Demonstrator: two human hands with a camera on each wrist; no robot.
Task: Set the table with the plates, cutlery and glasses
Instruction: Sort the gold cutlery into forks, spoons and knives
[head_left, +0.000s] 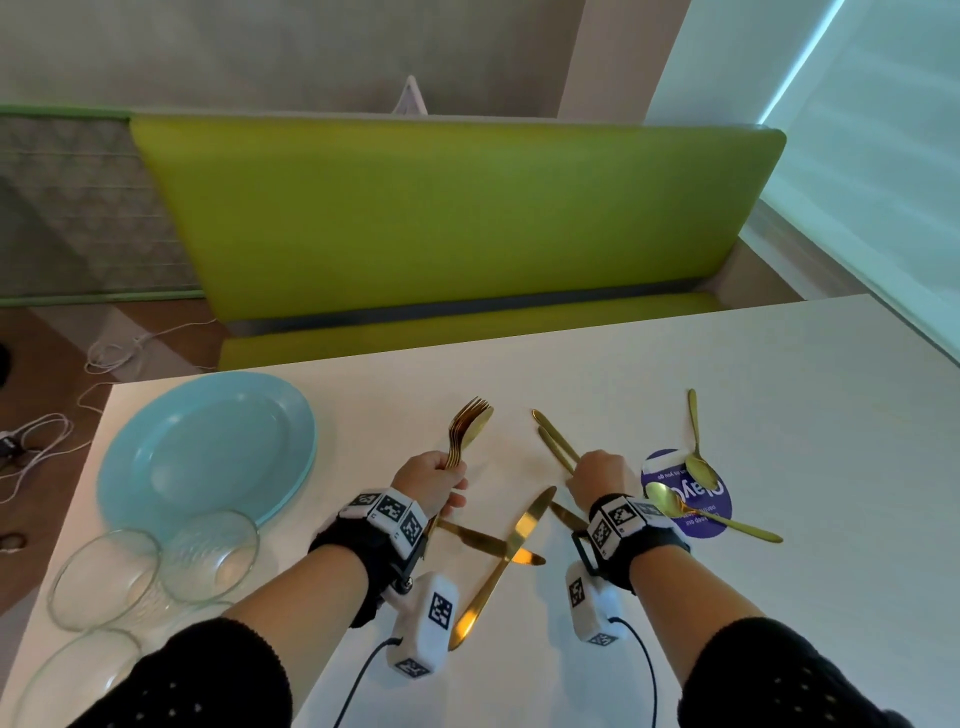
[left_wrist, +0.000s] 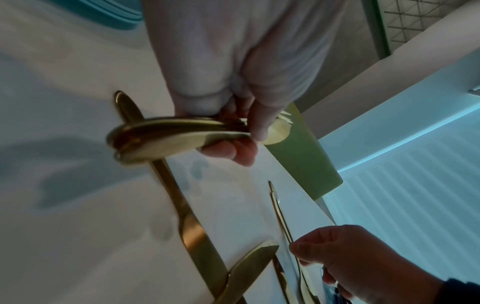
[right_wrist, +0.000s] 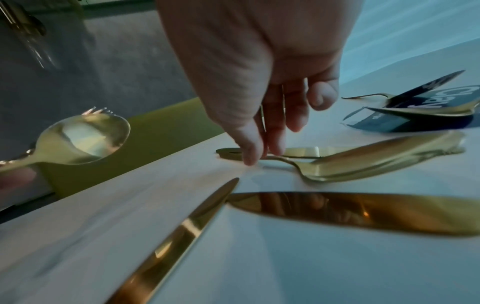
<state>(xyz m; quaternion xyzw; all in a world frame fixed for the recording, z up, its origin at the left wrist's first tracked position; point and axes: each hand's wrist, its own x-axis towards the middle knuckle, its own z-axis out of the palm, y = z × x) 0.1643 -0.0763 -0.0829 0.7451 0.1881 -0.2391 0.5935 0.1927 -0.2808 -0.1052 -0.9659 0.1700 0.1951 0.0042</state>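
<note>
- The left hand (head_left: 434, 480) is closed round a bundle of gold forks (head_left: 464, 431), with a spoon bowl showing behind the tines, held upright above the middle of the desk (head_left: 675, 597).
- The right hand (head_left: 597, 475) is down on the desk at the handles of two more gold pieces (head_left: 556, 441). In the right wrist view the fingertips (right_wrist: 249, 156) touch a thin handle on the surface; they look to be pinching it, though I can't say the grip is firm yet.
- Two gold knives (head_left: 511, 545) lie crossed on the near part of the desk, between the wrists.
- Two spoons (head_left: 696, 499) lie to the right, their bowls over a round purple sticker (head_left: 711, 512).
- The light blue plates (head_left: 208, 452) sit at the far left of the desk; there seems to be more than one stacked, judging by the rims in the left wrist view.
- Clear glasses (head_left: 156, 566) are bunched at the near left corner, just beside the plates.
- To my eye the job is early: the cutlery is being gathered and sorted, and no place is laid yet. Plates, glasses, knives and spoons all have to be spread to places.
- The sticker carries white lettering, upside down from here; it may read "Clay…", and the small print is too fine to make out.
- The wristbands (head_left: 387, 512) bear black-and-white square marker patterns, no words.
</note>
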